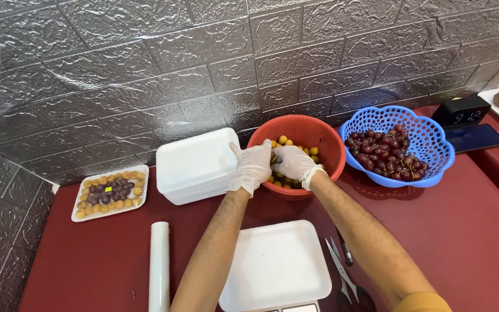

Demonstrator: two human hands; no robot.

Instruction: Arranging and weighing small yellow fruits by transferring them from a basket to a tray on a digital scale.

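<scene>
Both my hands wear thin white gloves and reach into a red-orange plastic basket (pixel 324 136) of small yellow fruits (pixel 313 151). My left hand (pixel 250 166) rests on the basket's near left rim, its fingers curled among the fruits. My right hand (pixel 293 163) is inside the basket, closed over some of the yellow fruits. What either hand grips is hidden by the gloves. An empty white foam tray (pixel 277 266) lies on a scale just in front of me.
A blue basket (pixel 429 138) of dark red grapes stands right of the red one. A stack of white foam trays (pixel 196 166), a filled wrapped tray (pixel 110 193), a film roll (pixel 159 266), scissors (pixel 342 271), a phone (pixel 475 138) and a small clock (pixel 461 111) sit on the dark red table.
</scene>
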